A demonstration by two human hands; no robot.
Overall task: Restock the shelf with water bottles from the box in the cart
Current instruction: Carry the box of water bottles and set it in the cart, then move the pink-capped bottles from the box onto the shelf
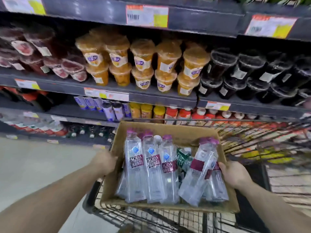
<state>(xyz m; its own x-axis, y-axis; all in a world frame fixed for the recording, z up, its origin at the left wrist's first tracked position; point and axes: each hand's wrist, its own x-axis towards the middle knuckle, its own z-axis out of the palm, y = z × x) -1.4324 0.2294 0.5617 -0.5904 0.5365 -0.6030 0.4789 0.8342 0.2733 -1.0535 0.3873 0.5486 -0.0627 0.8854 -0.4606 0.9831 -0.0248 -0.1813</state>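
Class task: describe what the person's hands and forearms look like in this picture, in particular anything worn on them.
Both forearms are bare as far as the frame shows: no sleeve reaches them. The left hand and right hand wear no gloves. No watch, bracelet or ring is visible, though the picture is somewhat blurred.

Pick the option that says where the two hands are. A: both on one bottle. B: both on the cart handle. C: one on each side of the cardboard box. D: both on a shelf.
C: the left hand grips the box at its left wall, the right hand at its right.
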